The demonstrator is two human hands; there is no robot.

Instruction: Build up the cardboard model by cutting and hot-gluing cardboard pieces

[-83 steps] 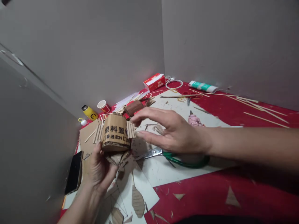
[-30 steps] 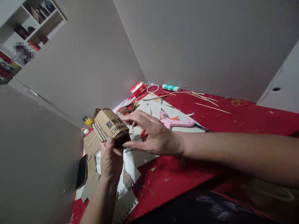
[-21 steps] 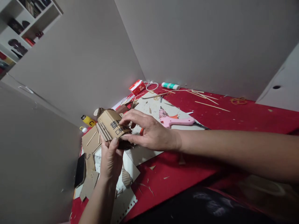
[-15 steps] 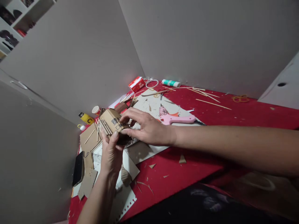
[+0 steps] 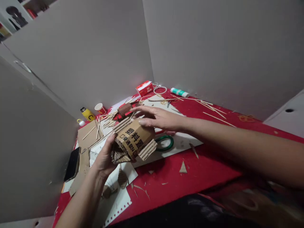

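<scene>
A folded, box-like cardboard model (image 5: 136, 136) with black printed characters is raised over the table, tilted toward me. Strips of exposed corrugation run along two of its edges, and its near end shows hollow layers. My left hand (image 5: 104, 158) grips it from the left, thumb on the near upper edge and the other fingers hidden underneath. At its far right edge is my right hand (image 5: 159, 117), fingers stretched out and apart, with the thumb touching or just above the cardboard. Green-handled scissors (image 5: 166, 144) lie beside the model, partly covered.
Wooden sticks (image 5: 98, 128), a yellow bottle (image 5: 88, 114) and a paper cup (image 5: 100, 108) stand or lie at the left. A phone (image 5: 72, 163) rests near the left edge. Cardboard scraps (image 5: 183, 167) dot the red tablecloth (image 5: 166, 177). Grey panels (image 5: 106, 47) enclose the back.
The cardboard model has turned, so its printed face and corrugated strips show more. My right hand has shifted from pinching its edge to lying loosely over the far side. The view has moved slightly.
</scene>
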